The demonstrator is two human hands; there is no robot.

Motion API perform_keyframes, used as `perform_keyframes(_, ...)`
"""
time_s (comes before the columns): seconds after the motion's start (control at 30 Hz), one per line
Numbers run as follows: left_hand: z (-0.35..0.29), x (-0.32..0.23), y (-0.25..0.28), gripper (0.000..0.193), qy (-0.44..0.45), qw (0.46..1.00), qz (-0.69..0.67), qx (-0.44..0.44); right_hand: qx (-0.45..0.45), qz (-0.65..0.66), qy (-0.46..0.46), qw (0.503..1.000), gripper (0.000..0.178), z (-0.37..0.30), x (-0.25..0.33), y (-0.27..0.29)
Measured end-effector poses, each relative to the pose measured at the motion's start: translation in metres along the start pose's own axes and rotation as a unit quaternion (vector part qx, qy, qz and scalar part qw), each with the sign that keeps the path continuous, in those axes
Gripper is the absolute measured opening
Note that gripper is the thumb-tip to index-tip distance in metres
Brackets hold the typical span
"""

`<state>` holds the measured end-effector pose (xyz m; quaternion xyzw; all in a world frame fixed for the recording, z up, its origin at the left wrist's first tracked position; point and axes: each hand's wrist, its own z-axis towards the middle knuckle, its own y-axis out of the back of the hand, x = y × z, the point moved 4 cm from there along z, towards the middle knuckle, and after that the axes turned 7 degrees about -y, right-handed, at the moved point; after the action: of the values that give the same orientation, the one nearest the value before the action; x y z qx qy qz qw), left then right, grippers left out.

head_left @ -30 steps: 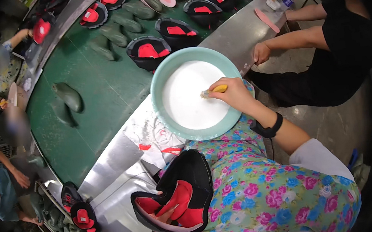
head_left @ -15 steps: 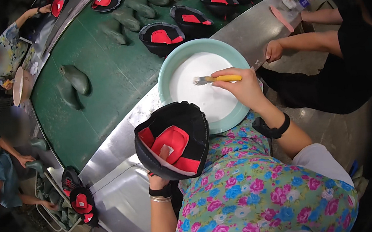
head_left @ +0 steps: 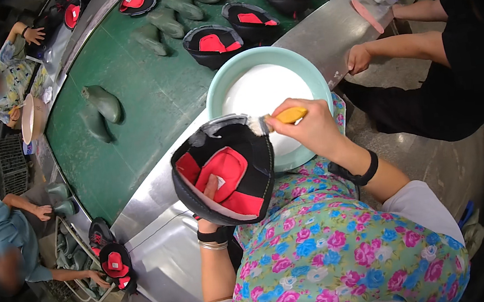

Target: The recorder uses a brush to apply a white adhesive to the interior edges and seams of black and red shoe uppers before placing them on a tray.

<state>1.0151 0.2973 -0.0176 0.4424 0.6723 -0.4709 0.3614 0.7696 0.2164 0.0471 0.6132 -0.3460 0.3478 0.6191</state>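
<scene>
My left hand (head_left: pixel 207 222) grips a black shoe upper (head_left: pixel 255 176) with a red lining, its open side facing up and a finger or thumb reaching inside. My right hand (head_left: pixel 311 126) pinches a paintbrush (head_left: pixel 290 115) with a yellow handle. The pale bristles touch the upper's far right edge, and a wet whitish film lies along that edge to the left of them. Just beyond sits a light green basin (head_left: pixel 215 88) holding white liquid, partly hidden by the upper and my right hand.
Green shoe lasts (head_left: pixel 103 102) and several black-and-red uppers (head_left: pixel 213 42) lie on the green conveyor belt (head_left: pixel 148 111), edged by metal (head_left: pixel 331 18). A co-worker's hand (head_left: pixel 358 58) is at the right; others work at the left beside a wire rack (head_left: pixel 77 253) of lasts.
The brush has moved from over the basin to the upper's edge, and a whitish wet strip now shows there. At the left, the co-workers' arms have shifted.
</scene>
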Motion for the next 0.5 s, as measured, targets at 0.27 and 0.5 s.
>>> perform_keyframes(0.27, 0.018, 0.011, 0.021, 0.041, -0.057, 0.997, 0.032, -0.038, 0.107, 0.123, -0.115, 0.98, 0.021, -0.033, 0.029, -0.004)
perform_keyframes(0.5, 0.014, 0.002, 0.022, 0.034, -0.059, 0.997, -0.043, -0.038, 0.195, 0.166, -0.077, 0.964, 0.015, -0.032, 0.033, -0.004)
